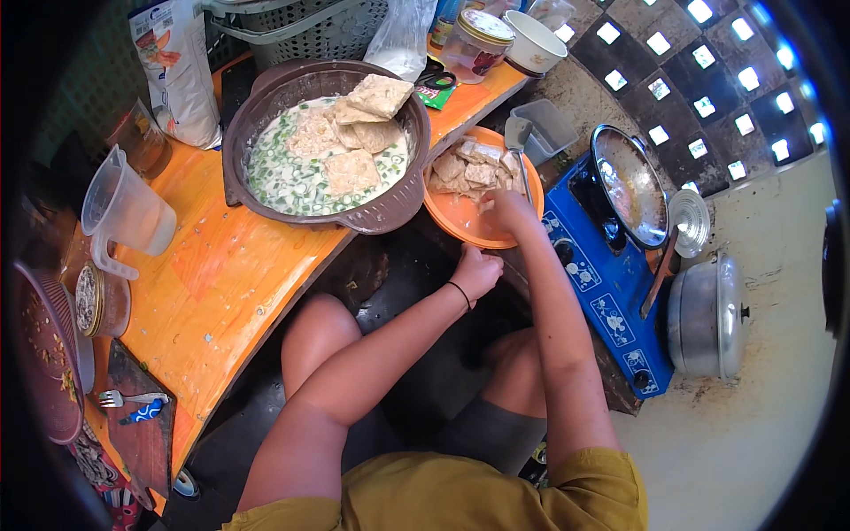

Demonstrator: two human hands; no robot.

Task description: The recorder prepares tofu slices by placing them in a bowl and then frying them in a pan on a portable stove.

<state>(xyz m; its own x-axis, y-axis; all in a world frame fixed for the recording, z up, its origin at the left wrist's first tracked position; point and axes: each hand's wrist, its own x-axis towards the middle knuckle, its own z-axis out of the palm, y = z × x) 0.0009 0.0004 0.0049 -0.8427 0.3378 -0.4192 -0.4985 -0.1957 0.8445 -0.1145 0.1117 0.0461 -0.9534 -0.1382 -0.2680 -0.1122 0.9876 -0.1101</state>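
Note:
An orange basin (440,215) holds a heap of pale battered tempeh pieces (478,168) and a metal utensil leaning on its right side. My right hand (511,215) reaches over its near right rim, fingers bunched low inside; what they pinch is hidden. At the near rim my left hand (478,272) is closed, seemingly gripping the edge. Left of the basin stands a wide brown pot (372,217) of white batter (292,181) dotted with sliced green onion. Several flat tempeh slices (351,173) lie in the batter, and some lean on the pot's far right rim.
A blue stove (611,319) with a wok (629,186) stands at right, beside a lidded aluminium pot (704,319). On the orange table (221,283) are a measuring jug (128,208), a jar (102,301) and a cutting board (142,434) with a fork. Behind sit a grey basket (310,40) and scissors (434,78).

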